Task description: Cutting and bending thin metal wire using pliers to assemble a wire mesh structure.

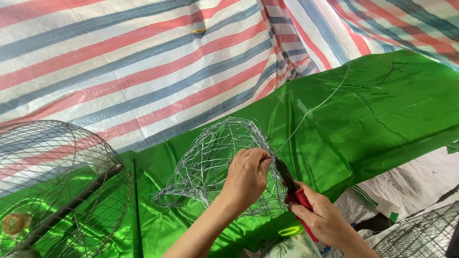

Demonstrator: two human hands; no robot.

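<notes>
**Wire cage getting worked on over the green sheet**

The left hand is pinching the rim of a half-woven wire mesh basket, fingers pressed together on the strands. The right hand is closing its grip around red-handled pliers, whose dark tip is touching the mesh right beside the left thumb. The basket is sitting near the front edge of a worktop draped in shiny green cloth, with loads of open cloth stretching off to the right. A loose thin wire is trailing across it. A round wire fan guard is crowding the left edge. A striped tarp is hanging behind.
</notes>
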